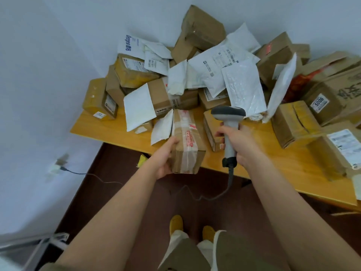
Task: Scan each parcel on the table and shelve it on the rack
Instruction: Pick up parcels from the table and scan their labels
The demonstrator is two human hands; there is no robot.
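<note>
A brown cardboard parcel (188, 142) wrapped in clear tape with red print lies at the front edge of the wooden table (109, 128), partly overhanging it. My left hand (166, 157) grips its near left corner. My right hand (237, 142) holds the handle of a grey barcode scanner (228, 116), whose head sits just right of and above the parcel, pointing away from me. A heap of brown boxes (203, 32) and white mailer bags (242, 87) covers the table behind.
The scanner's cable (230, 178) hangs off the table edge and runs across the dark floor to a wall socket (58, 165) at the left. White walls close the corner behind the table. More boxes (297, 126) crowd the table's right side. No rack is in view.
</note>
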